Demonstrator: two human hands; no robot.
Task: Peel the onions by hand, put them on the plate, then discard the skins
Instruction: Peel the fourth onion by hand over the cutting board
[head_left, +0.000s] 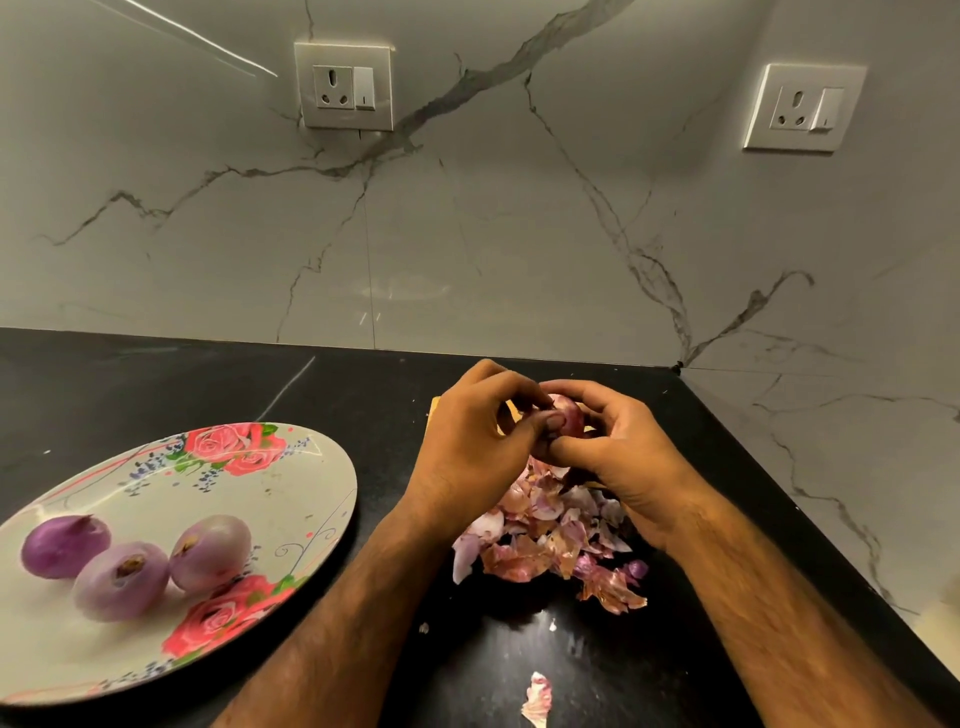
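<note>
Both hands hold one red onion (567, 415) above the black counter, near the back wall. My left hand (478, 441) curls round its left side, thumb pressed on the skin. My right hand (618, 447) grips it from the right; most of the onion is hidden by fingers. Below the hands lies a heap of pink and brown onion skins (550, 540). At the left, a flowered plate (291, 499) carries three peeled purple onions (122, 579).
One loose skin scrap (537, 696) lies on the counter near the front edge. The black counter (208, 384) ends at the marble wall behind and at the right. Two wall sockets (343, 85) sit high on the wall.
</note>
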